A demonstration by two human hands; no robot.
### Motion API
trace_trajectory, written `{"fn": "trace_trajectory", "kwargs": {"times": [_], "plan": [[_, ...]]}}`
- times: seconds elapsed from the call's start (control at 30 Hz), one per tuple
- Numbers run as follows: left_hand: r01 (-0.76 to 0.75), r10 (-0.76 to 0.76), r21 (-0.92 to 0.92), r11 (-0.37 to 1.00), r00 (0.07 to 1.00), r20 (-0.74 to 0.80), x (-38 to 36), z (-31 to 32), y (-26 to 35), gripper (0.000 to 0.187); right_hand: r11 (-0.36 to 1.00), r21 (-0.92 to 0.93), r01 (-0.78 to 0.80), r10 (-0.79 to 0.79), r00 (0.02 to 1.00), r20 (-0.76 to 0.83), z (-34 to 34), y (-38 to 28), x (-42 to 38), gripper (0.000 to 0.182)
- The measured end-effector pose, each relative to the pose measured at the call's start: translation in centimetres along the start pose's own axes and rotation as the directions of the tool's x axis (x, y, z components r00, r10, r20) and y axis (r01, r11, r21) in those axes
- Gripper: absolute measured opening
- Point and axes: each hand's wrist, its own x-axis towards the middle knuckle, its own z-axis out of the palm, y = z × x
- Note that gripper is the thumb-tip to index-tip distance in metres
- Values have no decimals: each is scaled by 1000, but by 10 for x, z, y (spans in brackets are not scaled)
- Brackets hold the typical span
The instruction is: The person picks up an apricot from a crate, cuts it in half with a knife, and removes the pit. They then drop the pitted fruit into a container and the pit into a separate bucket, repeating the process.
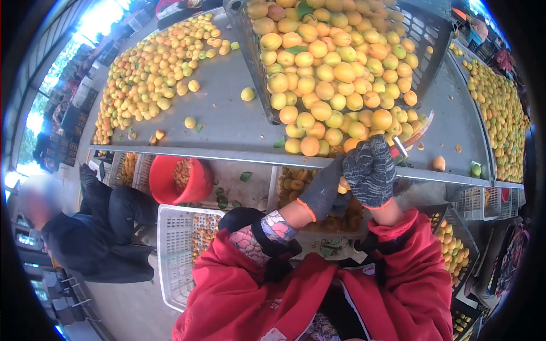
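My hands wear grey knit gloves with orange cuffs and meet just in front of the metal table's edge. My left hand is closed on an apricot, of which a small part shows between the gloves. My right hand is closed in a fist against it; I cannot tell what its fingers hold. Right behind them, a heap of apricots spills from a tipped black crate onto the table. A small metal piece stands at the edge beside my right hand.
Below my hands sits a crate of apricot pieces. A red bucket and a white crate stand to the left, near a seated person. More apricots lie on the table's left. A dark crate is at right.
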Motion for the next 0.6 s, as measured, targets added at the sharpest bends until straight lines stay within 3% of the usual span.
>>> {"fn": "trace_trajectory", "kwargs": {"times": [0.03, 0.07, 0.1, 0.13, 0.23, 0.27, 0.33, 0.37, 0.4, 0.43, 0.47, 0.53, 0.6], "plan": [[76, -71, -140, 987, 996, 46, 1, -3, -3, 25, 999, 41, 10, -9, 1000, -29, 5, -2, 0, 31], [256, -206, -407, 877, 965, 162, 1, -9, -5, 27, 996, 83, 21, -17, 998, -57, 13, -6, 2, 33], [323, -235, -502, 802, 944, 232, 1, -12, -8, 28, 992, 124, 33, -23, 996, -85, 19, -8, 5, 35], [394, -262, -580, 713, 917, 301, 1, -13, -7, 28, 984, 175, 16, -17, 1000, 5, 14, -11, 9, 37], [284, -176, -426, 859, 945, 276, 2, -8, -5, 26, 984, 179, 19, -43, 990, 133, 11, -18, 15, 38], [238, -154, -337, 911, 954, 258, 0, -6, 0, 24, 988, 148, 34, -41, 998, 46, 16, -19, 11, 38], [264, -167, -388, 883, 949, 266, -1, -11, 0, 24, 994, 111, 10, 3, 994, -111, 17, -24, 6, 38], [330, -197, -520, 788, 935, 295, 0, -17, -1, 26, 995, 96, -6, 24, 982, -187, 15, -26, 3, 38], [310, -224, -473, 825, 947, 230, -1, -19, -2, 27, 994, -102, 34, -36, 999, -14, -1, -33, 0, 27], [297, -250, -422, 857, 954, 163, -3, -19, 5, 28, 917, -396, 54, -62, 998, -8, 2, -33, -4, 22], [222, -225, -153, 963, 974, -7, -6, -11, 18, 28, 753, -654, 74, -89, 996, 10, 6, -35, -9, 18], [181, -184, -40, 983, 978, -97, -4, -13, 23, 33, 387, -905, 175, -111, 984, 143, 9, -34, -15, 18], [214, -210, -380, 900, 976, 53, 4, -33, -2, 40, 109, -928, 355, -70, 934, 349, 10, -27, -18, 26]]}}
